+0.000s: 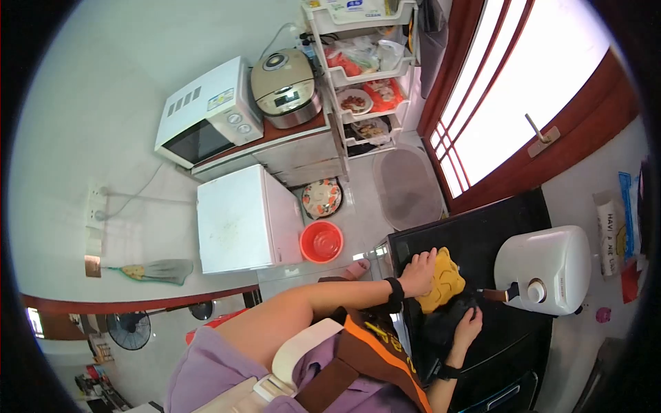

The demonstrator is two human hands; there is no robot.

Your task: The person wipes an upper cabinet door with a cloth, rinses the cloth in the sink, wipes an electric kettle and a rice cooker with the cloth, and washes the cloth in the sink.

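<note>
My left hand (pixel 416 274) is at the left edge of a yellow, wavy-edged piece with dark curved lines (pixel 441 282), its fingers close together on it. It looks like soft cloth, but its kind is hard to tell. Against its lower side lies a crumpled black bag-like item (pixel 441 327). My right hand (pixel 468 327) grips the right side of that black item, fingers curled on it. Both rest on a glossy black top (pixel 482 241). Whether the yellow and black parts are joined, I cannot tell.
A white rice-cooker-like appliance (pixel 551 268) stands just right of my hands. Behind are a red basin (pixel 321 242), a white cabinet (pixel 234 220), a microwave (pixel 206 113), a rice cooker (pixel 284 86) and a shelf rack (pixel 361 72). A wood-framed door (pixel 585 117) is at upper right.
</note>
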